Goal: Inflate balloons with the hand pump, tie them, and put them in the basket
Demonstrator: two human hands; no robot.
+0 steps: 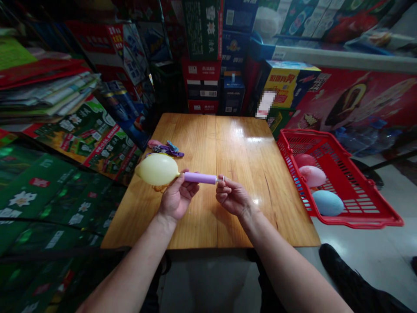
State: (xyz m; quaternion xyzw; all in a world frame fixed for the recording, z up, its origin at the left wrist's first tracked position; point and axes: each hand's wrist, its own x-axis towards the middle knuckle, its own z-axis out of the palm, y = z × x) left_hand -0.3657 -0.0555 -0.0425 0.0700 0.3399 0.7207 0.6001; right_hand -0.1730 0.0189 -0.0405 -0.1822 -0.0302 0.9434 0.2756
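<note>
A purple balloon pump lies level between my two hands above the wooden table. On its left end sits a pale yellow balloon, partly inflated. My left hand pinches the balloon's neck where it meets the pump's nozzle, with the other fingers curled under the barrel. At the opposite end, my right hand is closed around the pump's handle, which is pushed in close to the barrel. Behind the yellow balloon, a small heap of limp balloons in several colours rests on the table's left side.
A wooden table spans the middle. To its right a red basket holds a light blue balloon, a pink balloon and a red balloon. Stacked green cartons crowd the left, and more boxes stand behind.
</note>
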